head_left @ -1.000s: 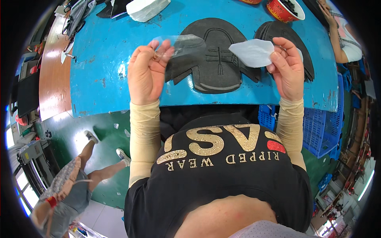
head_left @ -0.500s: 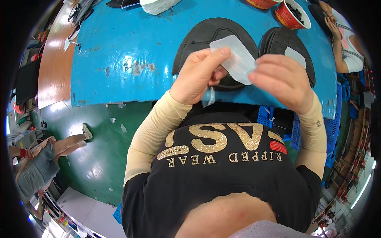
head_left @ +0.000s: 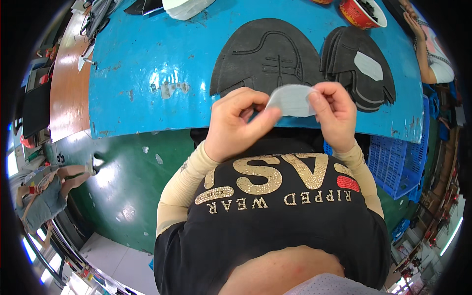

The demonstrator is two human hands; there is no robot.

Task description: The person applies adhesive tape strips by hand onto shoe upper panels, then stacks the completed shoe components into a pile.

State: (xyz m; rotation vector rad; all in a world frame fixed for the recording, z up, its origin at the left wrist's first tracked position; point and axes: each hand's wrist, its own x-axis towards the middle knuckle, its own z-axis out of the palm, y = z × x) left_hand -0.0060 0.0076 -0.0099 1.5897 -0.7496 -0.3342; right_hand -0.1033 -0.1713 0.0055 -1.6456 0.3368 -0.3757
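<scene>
A pale white patch (head_left: pixel 293 102) with a rounded upper edge is held above the table's near edge. My right hand (head_left: pixel 337 115) pinches its right end between thumb and fingers. My left hand (head_left: pixel 233 122) is at the opposite end, fingers curled and a slightly blurred thumb against the edge. Beyond my hands lies a large black rounded pad (head_left: pixel 255 46) with grooved lines, its near part hidden by my hands. To its right, a stack of similar black pads (head_left: pixel 339 56) has another white patch (head_left: pixel 368 66) lying on top.
The blue table (head_left: pixel 132 64) has worn spots. At the far right stands a red bowl (head_left: pixel 351 19) of black scraps; a white object (head_left: pixel 184 7) is at the back. A blue crate (head_left: pixel 398 167) sits below the right edge. People are at the left and far right.
My hands have come nearer my body and the patch has turned more level. My right hand, blurred at the patch's edge before, now pinches it. The large pad is less covered.
</scene>
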